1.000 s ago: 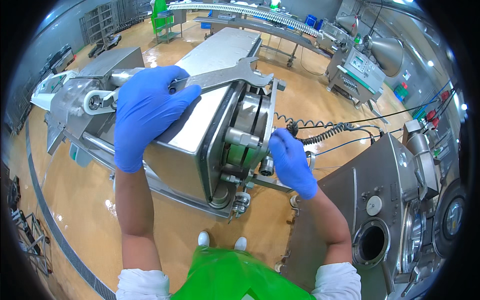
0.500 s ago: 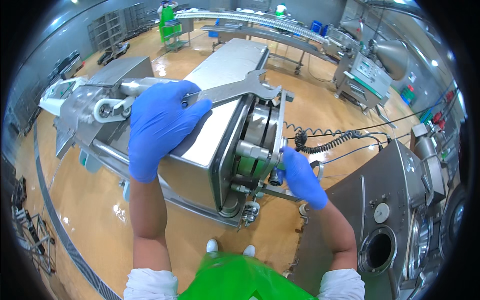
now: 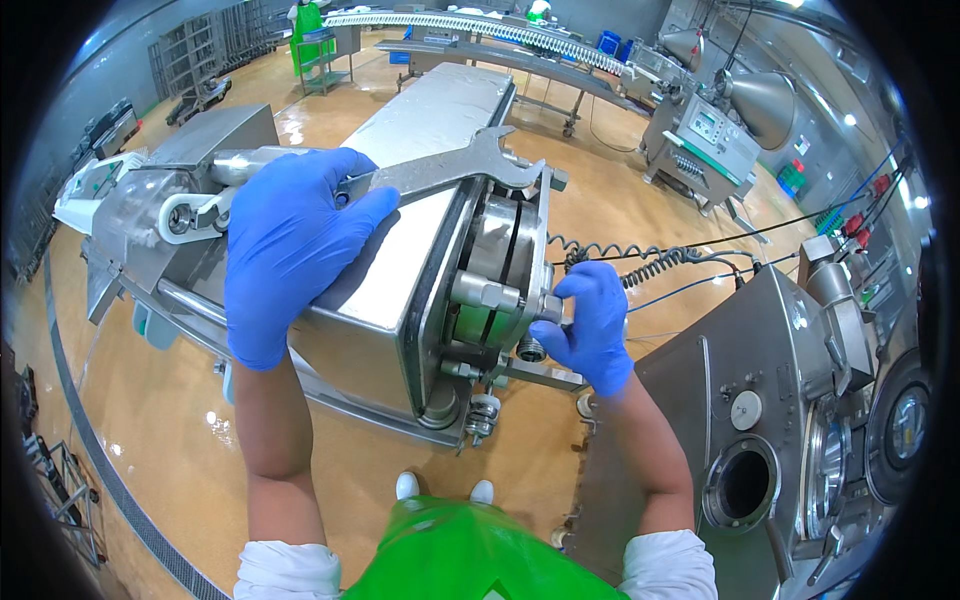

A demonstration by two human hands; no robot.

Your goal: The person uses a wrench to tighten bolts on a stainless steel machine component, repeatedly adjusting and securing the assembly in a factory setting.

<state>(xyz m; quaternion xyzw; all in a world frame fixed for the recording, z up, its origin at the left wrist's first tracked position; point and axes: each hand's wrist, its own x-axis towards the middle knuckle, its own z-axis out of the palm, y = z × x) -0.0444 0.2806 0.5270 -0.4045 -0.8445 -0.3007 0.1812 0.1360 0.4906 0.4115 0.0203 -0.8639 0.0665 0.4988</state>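
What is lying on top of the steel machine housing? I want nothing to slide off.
A large flat wrench lies on the steel machine housing, under the gloved left hand. That hand covers part of the handle and the housing beneath.

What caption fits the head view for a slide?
Blue-gloved left hand grips a large steel wrench atop a stainless machine; right hand holds its end fitting.

Bright, even overhead light fills the hall, with small ceiling lamps (image 3: 848,119) glowing at the upper right. Glare streaks across the flat top of the stainless machine (image 3: 440,110), and wet patches on the tan floor (image 3: 190,420) shine at lower left. Shadows are soft and short. The centre is sharp. Fisheye bending curves the conveyor (image 3: 480,30) along the top, and a black vignette rings every corner.
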